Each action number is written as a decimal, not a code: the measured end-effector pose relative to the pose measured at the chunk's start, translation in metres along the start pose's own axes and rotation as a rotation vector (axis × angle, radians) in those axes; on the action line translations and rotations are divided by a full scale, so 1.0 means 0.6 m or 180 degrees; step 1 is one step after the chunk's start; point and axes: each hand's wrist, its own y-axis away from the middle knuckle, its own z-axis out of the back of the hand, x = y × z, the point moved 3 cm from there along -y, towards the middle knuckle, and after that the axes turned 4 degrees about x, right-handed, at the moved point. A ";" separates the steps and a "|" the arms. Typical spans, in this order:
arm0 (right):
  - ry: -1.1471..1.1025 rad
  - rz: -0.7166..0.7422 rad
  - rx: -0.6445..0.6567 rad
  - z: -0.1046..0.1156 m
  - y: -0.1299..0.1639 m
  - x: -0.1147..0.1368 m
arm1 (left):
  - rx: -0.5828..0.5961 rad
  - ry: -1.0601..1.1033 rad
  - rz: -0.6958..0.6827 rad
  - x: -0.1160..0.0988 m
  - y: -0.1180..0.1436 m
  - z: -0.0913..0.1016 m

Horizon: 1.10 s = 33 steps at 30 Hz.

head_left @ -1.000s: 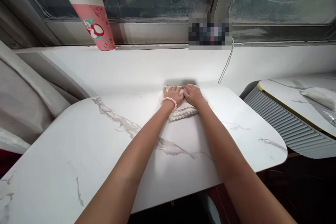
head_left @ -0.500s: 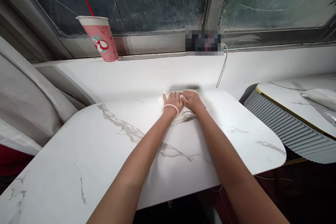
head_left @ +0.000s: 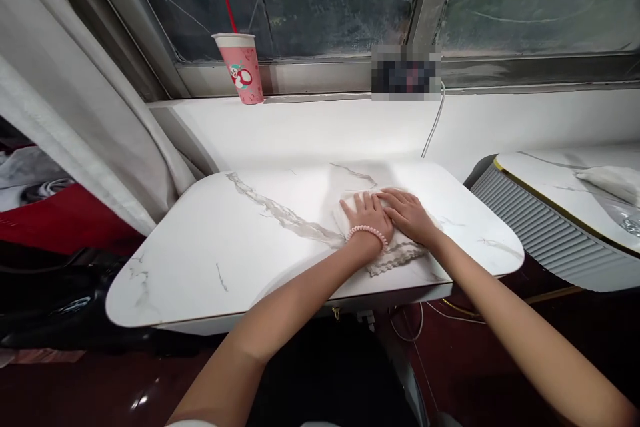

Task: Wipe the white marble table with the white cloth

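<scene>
White marble table (head_left: 240, 247) runs wide and bare to my left, its front edge close below my wrists. I see my left hand (head_left: 369, 218) and right hand (head_left: 410, 213) pressed flat, fingers extended, side by side on the cloth (head_left: 395, 255), which lies right of centre near the front edge.

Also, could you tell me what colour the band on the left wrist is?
Pale pink: the band circles the left wrist, seen best in the head view.

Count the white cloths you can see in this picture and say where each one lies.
2. One cloth lies on the marble table, pressed flat under the left hand and right hand. The other cloth lies on the side table at right. Others may be hidden.
</scene>
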 end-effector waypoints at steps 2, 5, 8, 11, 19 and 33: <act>0.0037 0.0008 0.0022 0.007 0.030 0.004 | 0.0034 0.0038 -0.0053 -0.013 0.026 -0.006; 0.0107 -0.0043 0.0051 0.021 0.077 0.010 | 0.0041 0.0065 -0.0188 -0.033 0.059 -0.017; 0.0145 -0.0111 0.0079 0.036 0.117 0.015 | 0.0039 0.0055 -0.0356 -0.054 0.085 -0.024; 0.0133 -0.0193 0.0096 0.049 0.132 0.015 | 0.0096 0.0051 -0.0376 -0.071 0.096 -0.024; -0.0077 -0.0248 0.0044 0.044 0.060 -0.023 | 0.0138 -0.0028 -0.0195 -0.073 0.034 -0.008; -0.0221 -0.0409 -0.0245 -0.020 -0.193 -0.118 | -0.0155 0.0280 -0.0317 0.036 -0.233 0.024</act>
